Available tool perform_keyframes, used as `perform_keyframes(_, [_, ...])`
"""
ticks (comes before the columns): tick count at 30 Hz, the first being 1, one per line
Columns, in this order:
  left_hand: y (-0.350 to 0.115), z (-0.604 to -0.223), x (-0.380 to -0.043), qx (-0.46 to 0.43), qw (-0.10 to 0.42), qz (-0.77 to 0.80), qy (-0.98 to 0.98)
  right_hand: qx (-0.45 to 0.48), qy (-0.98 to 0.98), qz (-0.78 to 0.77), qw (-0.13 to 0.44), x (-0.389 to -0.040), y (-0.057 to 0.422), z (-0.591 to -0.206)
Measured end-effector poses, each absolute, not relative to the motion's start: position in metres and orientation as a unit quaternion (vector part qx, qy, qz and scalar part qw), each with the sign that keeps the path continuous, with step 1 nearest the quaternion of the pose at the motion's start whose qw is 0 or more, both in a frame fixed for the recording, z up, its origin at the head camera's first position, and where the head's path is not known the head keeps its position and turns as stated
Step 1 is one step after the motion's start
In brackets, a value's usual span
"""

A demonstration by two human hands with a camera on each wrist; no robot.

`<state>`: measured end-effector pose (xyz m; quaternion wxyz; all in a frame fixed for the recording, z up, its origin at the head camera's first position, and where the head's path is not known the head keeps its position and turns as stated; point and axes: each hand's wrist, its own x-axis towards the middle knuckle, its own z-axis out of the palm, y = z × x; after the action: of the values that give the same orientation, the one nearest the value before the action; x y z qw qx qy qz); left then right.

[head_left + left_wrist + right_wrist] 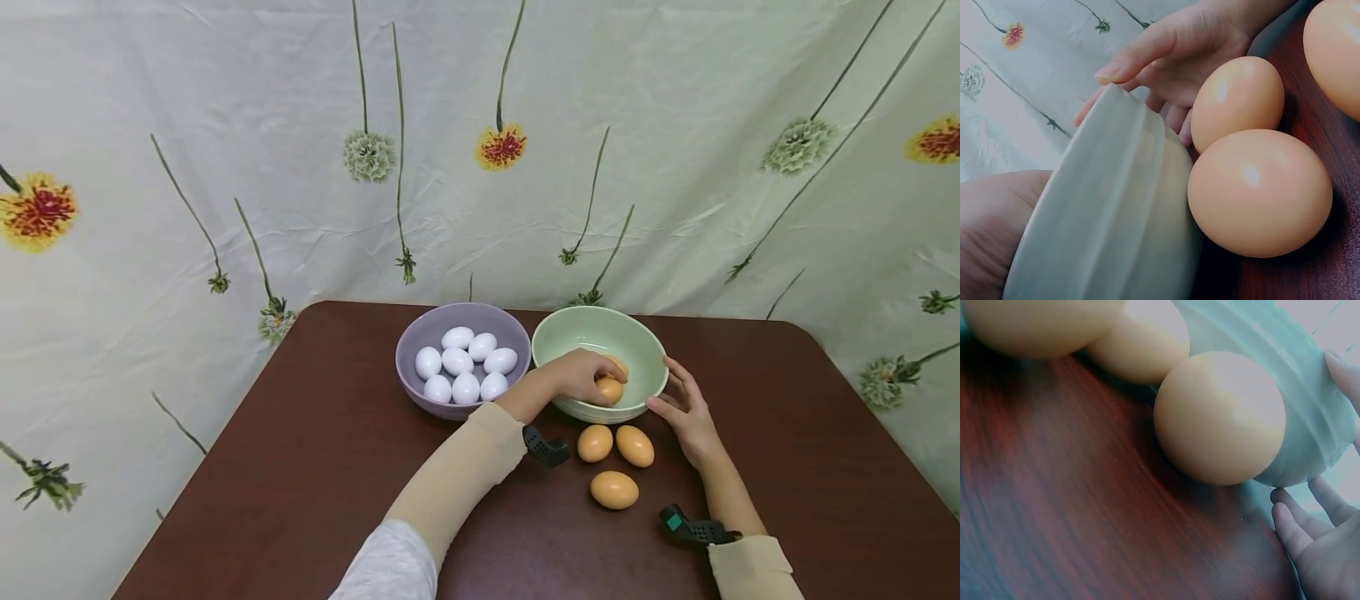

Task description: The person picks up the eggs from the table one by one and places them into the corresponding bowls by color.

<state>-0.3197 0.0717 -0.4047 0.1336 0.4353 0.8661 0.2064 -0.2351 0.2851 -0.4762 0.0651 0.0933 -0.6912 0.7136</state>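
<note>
My left hand (pixel 583 375) reaches over the near rim into the light green bowl (pixel 645 342), its thumb and fingers around a brown egg (pixel 610 391). Another brown egg (pixel 618 364) shows just beyond those fingers. At the bowl's right side is my right hand (pixel 688 421). Its thumb and fingers are spread, their tips touching the rim and outer wall; the left wrist view shows its thumb (pixel 1138 53) at the rim. Close in front of the bowl lie two brown eggs (pixel 595 443), with a third egg (pixel 614 490) nearer to me.
A purple bowl (pixel 408 379) with several white eggs (pixel 457 361) stands left of the green bowl. Both bowls are near the back edge of the dark red-brown table (pixel 315 467). Behind it hangs a pale flower-printed cloth (pixel 300 125).
</note>
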Motion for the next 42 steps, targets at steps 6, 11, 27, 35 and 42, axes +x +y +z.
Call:
perform_keyframes(6, [0.074, -0.403, -0.320, 0.433, 0.143, 0.186, 0.871, 0.090, -0.689, 0.716, 0.064, -0.235, 0.285, -0.476])
perform_keyframes(11, [0.073, -0.404, -0.320, 0.427, 0.150, 0.188, 0.872, 0.084, -0.695, 0.712, 0.056, -0.235, 0.285, -0.475])
perform_keyframes(27, [0.073, -0.403, -0.320, 0.418, 0.174, 0.193, 0.871, 0.085, -0.701, 0.706, 0.055, -0.235, 0.286, -0.476])
perform_keyframes(35, [0.071, -0.407, -0.321, 0.394, 0.174, 0.278, 0.859, 0.090, -0.691, 0.714, 0.058, -0.234, 0.285, -0.475])
perform_keyframes(42, [0.068, -0.411, -0.322, 0.396, 0.121, 0.333, 0.847, 0.089, -0.692, 0.714, 0.055, -0.234, 0.285, -0.475])
